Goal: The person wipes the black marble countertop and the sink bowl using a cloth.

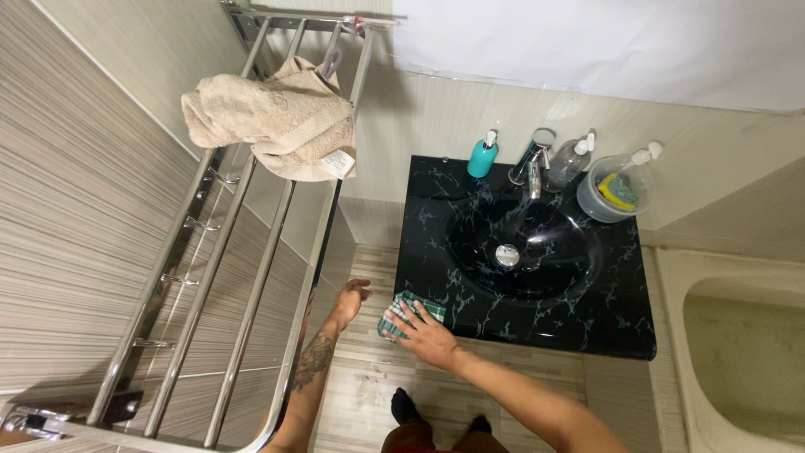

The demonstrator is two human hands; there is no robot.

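Observation:
My right hand (428,335) lies flat on a green checked cloth (401,317), pressing it against the front left corner of the black marbled sink counter (436,210). My left hand (348,300) hangs open just left of the counter, below the edge of the towel rack, holding nothing. Its forearm bears a tattoo. The round black basin (553,252) with a metal drain (507,255) sits in the middle of the counter.
A chrome tap (534,164), a teal pump bottle (482,156), a clear pump bottle (570,161) and a plastic tub with a sponge (616,191) line the counter's back. A steel towel rack (251,252) with a beige towel (277,117) is at left. A pale tub (738,352) is at right.

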